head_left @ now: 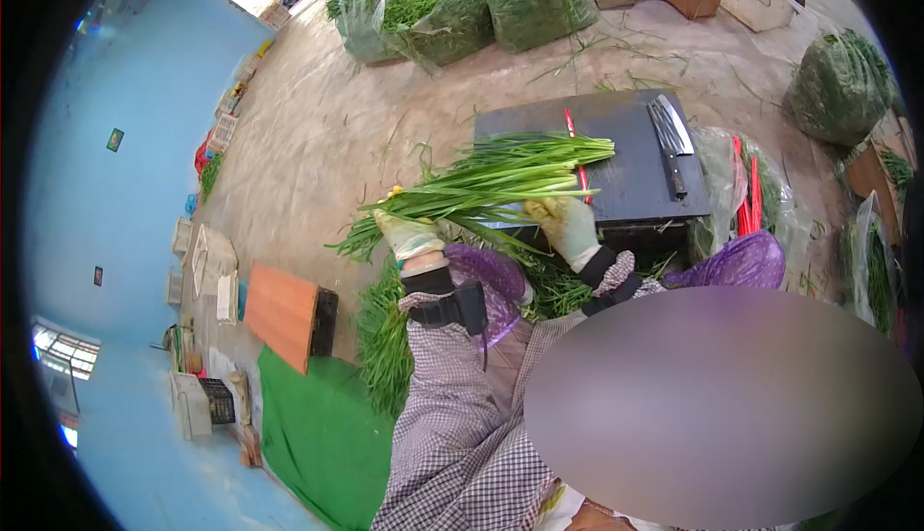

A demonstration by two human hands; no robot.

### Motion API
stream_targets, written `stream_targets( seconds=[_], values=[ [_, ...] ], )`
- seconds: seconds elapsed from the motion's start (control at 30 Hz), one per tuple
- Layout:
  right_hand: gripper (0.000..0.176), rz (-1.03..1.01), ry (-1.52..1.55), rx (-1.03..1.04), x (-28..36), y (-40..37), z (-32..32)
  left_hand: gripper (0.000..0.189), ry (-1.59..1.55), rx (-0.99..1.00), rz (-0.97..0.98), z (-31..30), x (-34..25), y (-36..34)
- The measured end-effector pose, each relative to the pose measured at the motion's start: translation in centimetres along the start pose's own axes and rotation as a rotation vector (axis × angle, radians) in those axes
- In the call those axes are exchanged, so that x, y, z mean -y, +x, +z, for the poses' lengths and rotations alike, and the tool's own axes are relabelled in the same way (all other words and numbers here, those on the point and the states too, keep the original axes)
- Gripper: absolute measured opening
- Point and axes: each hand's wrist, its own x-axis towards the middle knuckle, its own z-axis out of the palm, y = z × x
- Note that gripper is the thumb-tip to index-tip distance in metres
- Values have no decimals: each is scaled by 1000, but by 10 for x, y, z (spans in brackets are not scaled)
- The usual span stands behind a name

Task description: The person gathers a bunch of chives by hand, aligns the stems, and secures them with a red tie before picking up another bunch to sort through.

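Left hand (409, 235), gloved, closed around leafy end of bundle of long green stalks (500, 177). Right hand (566, 230), gloved, touches bundle's lower edge near pale ends; partly hidden, cannot tell how far closed. Bundle stretches between hands, pale ends reaching past right hand over dark board (630, 177). Red strip (570, 124) on board beyond right hand; knife (670, 141) farther right. Loose greens (558, 290) below right hand.

Counter (626, 194): passable lane between greens bunch (510, 170) and knife (671, 136) (blade toward far right corner). Greens bunch blocks part of left edge; plastic bag (712, 170) crowds right edge.
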Motion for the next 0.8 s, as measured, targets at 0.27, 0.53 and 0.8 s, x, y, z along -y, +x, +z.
stream_targets(
  seconds=[0.27,0.53,0.8],
  values=[
    [19,115,-15,217,-59,-50,-48,31,656,-5,72,57,-79,-33],
    [19,-91,-110,-61,56,21,-30,26,-158,-184,-202,82,-53,-35],
    [13,-244,-194,3,46,36,-2,30,324,18,154,72,-25,-22]
  ],
)
